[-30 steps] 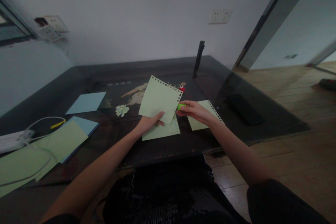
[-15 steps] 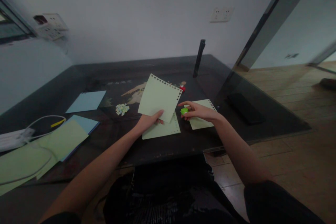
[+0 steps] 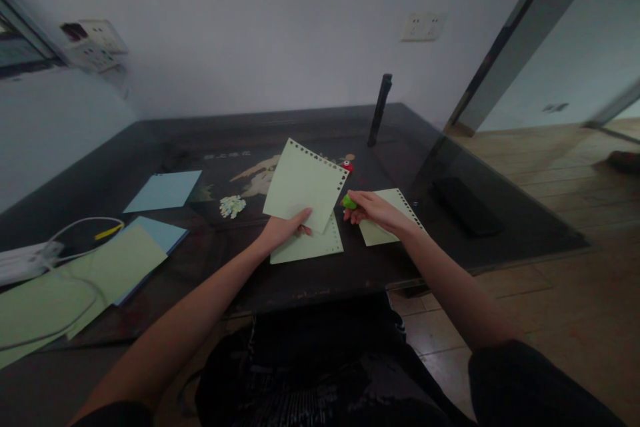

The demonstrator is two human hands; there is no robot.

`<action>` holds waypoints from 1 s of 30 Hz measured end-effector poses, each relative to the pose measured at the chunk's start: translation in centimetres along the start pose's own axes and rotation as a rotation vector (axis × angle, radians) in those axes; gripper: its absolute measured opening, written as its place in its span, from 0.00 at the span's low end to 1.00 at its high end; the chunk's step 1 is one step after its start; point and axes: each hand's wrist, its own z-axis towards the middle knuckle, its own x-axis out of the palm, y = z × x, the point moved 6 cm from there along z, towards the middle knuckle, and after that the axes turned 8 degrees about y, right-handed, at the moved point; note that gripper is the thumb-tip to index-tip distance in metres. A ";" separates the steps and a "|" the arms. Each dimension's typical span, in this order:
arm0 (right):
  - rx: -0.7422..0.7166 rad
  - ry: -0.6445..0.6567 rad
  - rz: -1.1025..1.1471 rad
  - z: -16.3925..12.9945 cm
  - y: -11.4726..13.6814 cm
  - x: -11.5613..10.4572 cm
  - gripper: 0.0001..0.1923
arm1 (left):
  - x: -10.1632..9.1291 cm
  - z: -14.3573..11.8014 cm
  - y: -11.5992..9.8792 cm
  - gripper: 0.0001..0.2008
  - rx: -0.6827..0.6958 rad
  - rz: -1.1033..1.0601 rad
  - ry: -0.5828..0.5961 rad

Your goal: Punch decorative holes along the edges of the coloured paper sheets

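Over dark glossy counter point(image 3: 410, 160), behind front edge: pale-green, hole-edged paper sheet point(image 3: 303, 180), pinched in left grip point(image 3: 285, 230); liable to slip with slackened pinch. Just right: small lime-green, plastic-looking object point(image 3: 349, 201), held in right grip point(image 3: 377, 209); droppable through loosened hold.

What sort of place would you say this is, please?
Probably a room in a home or small office: a dark table by a pale wall, wall sockets and a tiled or wooden floor.

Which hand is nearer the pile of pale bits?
Left: the left hand is to the right of the pile; the right hand is farther right, past the held sheet.
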 end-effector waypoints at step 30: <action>-0.188 -0.211 -0.007 -0.1 1.6 -1.4 0.23 | 0.1 -0.2 -0.2 0.18 -0.012 -0.007 -0.017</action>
